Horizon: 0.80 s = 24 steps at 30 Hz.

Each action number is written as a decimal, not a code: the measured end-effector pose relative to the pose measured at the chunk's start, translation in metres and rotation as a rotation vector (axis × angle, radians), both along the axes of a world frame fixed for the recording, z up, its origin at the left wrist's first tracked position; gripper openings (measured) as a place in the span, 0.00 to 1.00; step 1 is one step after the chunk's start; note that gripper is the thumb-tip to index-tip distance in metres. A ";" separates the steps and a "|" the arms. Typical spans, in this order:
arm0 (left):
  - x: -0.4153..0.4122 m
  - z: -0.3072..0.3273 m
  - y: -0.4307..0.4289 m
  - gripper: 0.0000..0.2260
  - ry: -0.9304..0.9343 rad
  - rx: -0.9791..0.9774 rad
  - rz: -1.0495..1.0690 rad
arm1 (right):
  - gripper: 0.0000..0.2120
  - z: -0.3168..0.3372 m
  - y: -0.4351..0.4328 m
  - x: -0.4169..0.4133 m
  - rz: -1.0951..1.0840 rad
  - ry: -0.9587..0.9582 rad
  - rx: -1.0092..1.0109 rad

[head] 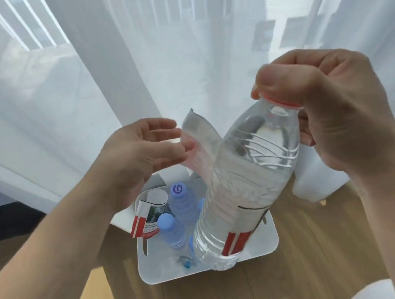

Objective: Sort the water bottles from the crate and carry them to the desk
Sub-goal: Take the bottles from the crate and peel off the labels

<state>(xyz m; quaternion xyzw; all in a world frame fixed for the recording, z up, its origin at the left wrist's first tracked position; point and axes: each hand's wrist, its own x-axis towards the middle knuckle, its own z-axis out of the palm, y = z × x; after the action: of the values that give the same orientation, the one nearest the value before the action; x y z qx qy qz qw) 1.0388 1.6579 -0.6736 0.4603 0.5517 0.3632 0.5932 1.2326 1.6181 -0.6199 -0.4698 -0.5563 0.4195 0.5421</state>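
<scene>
My right hand is shut around the red cap end of a large clear water bottle, which hangs tilted above a white crate. The bottle's red-and-white label has come half loose and sticks up. The fingers of my left hand touch that loose label at its left edge. Inside the crate stand two smaller bottles with light blue caps and a bottle with a red-and-white picture label at the crate's left wall.
The crate sits on a wooden floor. White sheer curtains hang right behind it and reach the floor on both sides. A small blue-and-clear scrap lies on the crate's bottom.
</scene>
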 end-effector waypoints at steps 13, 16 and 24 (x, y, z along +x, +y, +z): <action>0.020 0.022 -0.026 0.27 0.400 0.394 -0.504 | 0.13 -0.004 -0.005 -0.029 -0.179 -0.092 0.041; 0.014 0.017 -0.024 0.25 0.287 0.374 -0.457 | 0.19 -0.002 -0.002 -0.023 -0.143 0.053 -0.019; -0.001 0.020 -0.013 0.24 0.105 0.362 -0.285 | 0.38 -0.029 0.000 -0.019 0.368 -0.559 -0.350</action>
<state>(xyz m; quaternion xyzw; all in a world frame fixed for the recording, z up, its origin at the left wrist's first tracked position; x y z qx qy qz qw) 1.0373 1.6445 -0.6538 0.6507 0.4371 0.3441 0.5168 1.2141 1.6185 -0.6485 -0.5440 -0.6777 0.4541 0.1965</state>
